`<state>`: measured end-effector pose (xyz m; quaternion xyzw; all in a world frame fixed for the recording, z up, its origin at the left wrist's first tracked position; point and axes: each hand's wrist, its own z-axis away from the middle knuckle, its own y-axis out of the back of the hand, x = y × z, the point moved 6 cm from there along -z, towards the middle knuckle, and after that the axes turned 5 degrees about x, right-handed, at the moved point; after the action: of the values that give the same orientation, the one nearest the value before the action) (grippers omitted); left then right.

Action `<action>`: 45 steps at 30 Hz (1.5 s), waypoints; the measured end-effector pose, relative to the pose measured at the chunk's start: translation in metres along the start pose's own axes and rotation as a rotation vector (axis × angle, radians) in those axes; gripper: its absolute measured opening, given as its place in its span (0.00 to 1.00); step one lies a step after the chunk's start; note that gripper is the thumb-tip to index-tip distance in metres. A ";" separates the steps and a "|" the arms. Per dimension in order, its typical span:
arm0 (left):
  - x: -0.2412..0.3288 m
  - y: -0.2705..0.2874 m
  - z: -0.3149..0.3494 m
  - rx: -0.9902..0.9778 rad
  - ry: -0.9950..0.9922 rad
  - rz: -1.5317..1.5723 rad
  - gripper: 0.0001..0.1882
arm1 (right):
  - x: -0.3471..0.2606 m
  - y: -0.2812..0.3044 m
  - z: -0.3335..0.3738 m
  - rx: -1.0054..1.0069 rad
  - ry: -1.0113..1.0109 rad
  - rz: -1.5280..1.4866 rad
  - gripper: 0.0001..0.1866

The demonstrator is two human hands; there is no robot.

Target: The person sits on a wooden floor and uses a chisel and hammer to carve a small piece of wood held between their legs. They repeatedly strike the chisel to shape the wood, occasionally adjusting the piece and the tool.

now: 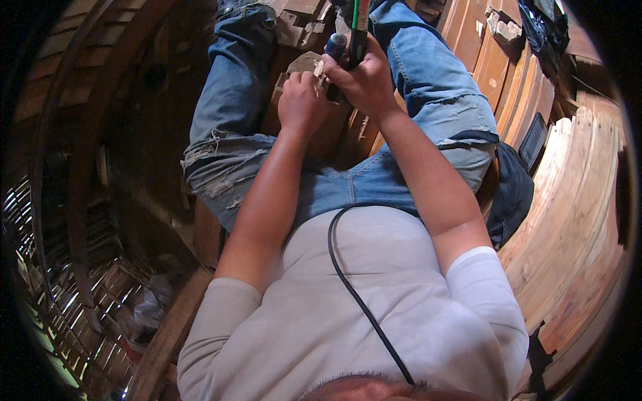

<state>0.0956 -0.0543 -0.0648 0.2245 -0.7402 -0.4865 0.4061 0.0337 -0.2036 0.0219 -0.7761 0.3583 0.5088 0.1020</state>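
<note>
Between my spread knees, both hands work close together near the top of the view. My left hand (301, 100) is closed, its fingers curled against a small pale piece of wood (319, 70); its grip is partly hidden. My right hand (368, 80) is wrapped round a black handle with green and red parts (359, 33), which runs up out of the view, so its kind does not show. Beside the right thumb stands a short blue cylinder with a greyish end (336, 44); which hand bears it I cannot tell. A rough wooden block (304, 63) lies just beyond the left fingers.
Wooden planks (568, 194) are laid at the right, with a dark flat device (533, 140) and a dark cloth (511, 194) by my hip. A black plastic bag (542, 30) lies at the far right. A wooden beam (167, 334) and slatted wall (87, 334) stand left.
</note>
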 end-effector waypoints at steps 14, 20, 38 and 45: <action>0.003 -0.001 -0.001 -0.007 0.054 0.070 0.16 | 0.009 0.011 0.012 0.089 0.020 -0.029 0.15; 0.000 -0.013 -0.003 -0.031 0.008 0.066 0.18 | 0.011 0.012 0.014 0.088 -0.026 -0.079 0.19; -0.017 -0.007 -0.009 -0.107 -0.022 0.115 0.15 | 0.025 0.025 0.006 0.091 -0.220 -0.230 0.17; -0.015 0.004 -0.006 -0.109 0.149 0.226 0.17 | 0.032 0.026 0.000 0.076 -0.181 -0.243 0.17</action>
<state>0.1091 -0.0447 -0.0656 0.1529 -0.7010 -0.4593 0.5237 0.0236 -0.2370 0.0000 -0.7604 0.2700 0.5465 0.2240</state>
